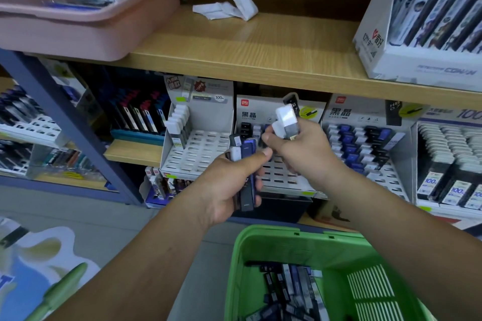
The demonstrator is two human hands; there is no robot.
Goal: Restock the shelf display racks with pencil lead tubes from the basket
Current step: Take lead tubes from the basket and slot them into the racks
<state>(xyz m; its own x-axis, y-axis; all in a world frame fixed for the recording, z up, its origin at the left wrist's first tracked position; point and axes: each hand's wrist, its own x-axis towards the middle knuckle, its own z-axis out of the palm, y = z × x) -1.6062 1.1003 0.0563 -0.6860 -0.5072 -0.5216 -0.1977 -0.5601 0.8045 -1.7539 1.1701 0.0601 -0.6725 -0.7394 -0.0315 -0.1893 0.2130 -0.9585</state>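
— While the bundle of pencil lead tubes [247, 150] is gripped in the left hand [227, 185] at the centre of the frame, what is held in the right hand [300, 151]?
— White-capped lead tubes [286, 118] are pinched between its thumb and fingers, caps up, just above and right of the bundle. The two hands are nearly touching.
— How is the bundle held?
— It is clasped upright, with the fingers curled round it and the thumb laid across the front. A dark blue tube and white-capped ones are seen in it.
— Where are the racks found?
— Three card display racks are set side by side under the wooden shelf [260, 49]. The left rack [206, 148] is mostly bare slots, with one column of white-capped tubes at its left edge. The middle rack [276, 174] is partly hidden behind the hands. The right rack [365, 148] is filled over its upper rows with blue, black and white caps.
— And the basket?
— The green basket [271, 236] is seen at the lower right, below the arms, and a loose heap of tubes [289, 292] is seen in its bottom.
— What is laid on the shelf above?
— A pink tray [78, 34] of pens is placed at upper left, crumpled white paper [229, 5] in the middle, and a white pen display box [391, 60] at upper right.
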